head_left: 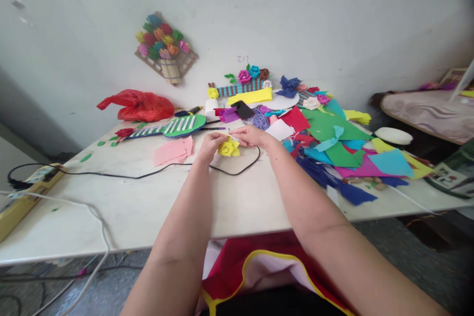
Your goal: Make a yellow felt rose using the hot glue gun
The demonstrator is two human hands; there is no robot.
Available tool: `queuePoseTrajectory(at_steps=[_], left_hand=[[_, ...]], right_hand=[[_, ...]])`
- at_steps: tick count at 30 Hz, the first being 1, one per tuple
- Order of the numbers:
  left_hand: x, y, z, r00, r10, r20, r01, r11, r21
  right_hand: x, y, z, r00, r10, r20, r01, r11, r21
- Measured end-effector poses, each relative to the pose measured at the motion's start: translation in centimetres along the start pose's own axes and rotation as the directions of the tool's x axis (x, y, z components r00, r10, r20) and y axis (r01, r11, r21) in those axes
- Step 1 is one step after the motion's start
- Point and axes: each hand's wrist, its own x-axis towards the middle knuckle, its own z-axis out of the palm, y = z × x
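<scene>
A yellow crepe-paper flower (pixel 229 147) is held just above the white table, its ruffled petals facing me. My left hand (pixel 210 146) pinches it from the left side. From the right, my right hand (pixel 249 135) closes its fingertips at the flower's far edge, where a small pale bit shows; its exact shape is too small to tell. A black cable (pixel 237 174) loops on the table around the hands. Pink paper sheets (pixel 173 151) lie to the left of my left hand.
Coloured paper scraps (pixel 333 128) pile up on the right. A green guitar-shaped craft (pixel 184 126), a red plastic bag (pixel 140 105) and a phone (pixel 243 109) lie toward the wall. A power strip (pixel 27 200) is at the left edge, and a large green bottle (pixel 454 173) stands far right.
</scene>
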Motion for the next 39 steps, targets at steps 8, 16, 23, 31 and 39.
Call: queuePoseTrajectory(at_steps=[8, 16, 23, 31, 39], left_hand=[[0.0, 0.07, -0.18, 1.0, -0.014, 0.018, 0.014, 1.0, 0.006], [0.22, -0.27, -0.34, 0.998, -0.019, 0.059, 0.02, 1.0, -0.003], [0.05, -0.05, -0.26, 0.992, -0.065, 0.107, 0.071, 0.996, -0.05], [0.02, 0.02, -0.03, 0.996, -0.066, 0.063, 0.072, 0.994, -0.083], [0.36, -0.29, -0.14, 0.999, -0.035, 0.042, 0.042, 0.981, -0.191]], right_hand=[[0.15, 0.1, -0.08, 0.998, -0.027, 0.064, 0.028, 1.0, -0.009], [0.12, 0.16, -0.05, 0.999, -0.025, 0.048, 0.025, 1.0, 0.006], [0.53, 0.63, -0.15, 0.996, -0.091, 0.008, 0.091, 0.996, 0.006], [0.83, 0.8, -0.14, 0.983, -0.179, 0.048, 0.18, 0.983, -0.024], [0.84, 0.27, 0.2, 0.978, -0.205, 0.038, 0.207, 0.976, -0.071]])
